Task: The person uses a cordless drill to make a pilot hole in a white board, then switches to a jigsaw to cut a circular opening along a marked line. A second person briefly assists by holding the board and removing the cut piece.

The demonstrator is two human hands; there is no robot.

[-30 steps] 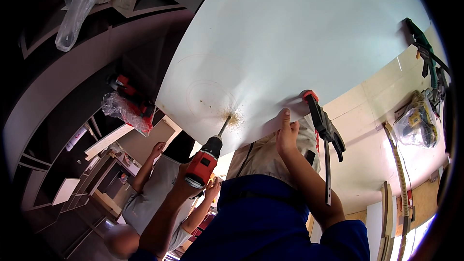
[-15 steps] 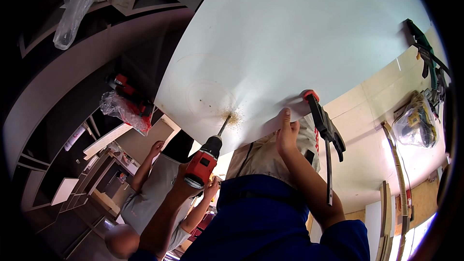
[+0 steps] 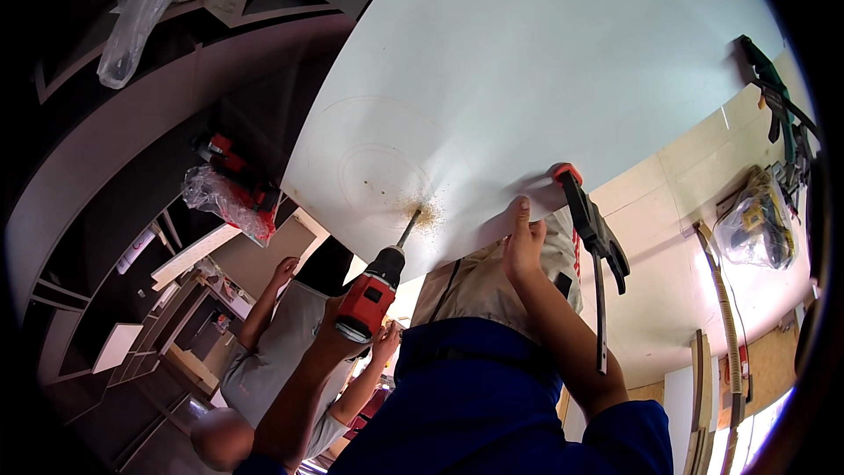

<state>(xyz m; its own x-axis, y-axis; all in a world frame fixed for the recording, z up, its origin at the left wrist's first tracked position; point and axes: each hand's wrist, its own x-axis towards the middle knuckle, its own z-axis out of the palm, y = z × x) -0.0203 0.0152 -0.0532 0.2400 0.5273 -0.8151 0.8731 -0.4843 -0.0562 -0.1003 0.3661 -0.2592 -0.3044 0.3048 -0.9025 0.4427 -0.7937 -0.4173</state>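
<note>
White panel (image 3: 545, 62) over a cream surface (image 3: 668, 202) in a workshop, red-and-black cordless drill (image 3: 369, 299) at its near edge.
From the left: dark shelving, a red power tool (image 3: 227, 157) beside crumpled clear plastic (image 3: 220, 198), a co-worker in a grey shirt (image 3: 286, 325); then the left hand (image 3: 334, 334), wrapped around the drill, whose bit (image 3: 407, 232) meets the panel amid sawdust (image 3: 427, 216). Well apart, right of the drill, the right hand (image 3: 524, 251) has its thumb on the panel's edge, fingers hidden, grip unclear; beside it, a bar clamp (image 3: 585, 211); farther right, a bagged tool (image 3: 758, 230).
</note>
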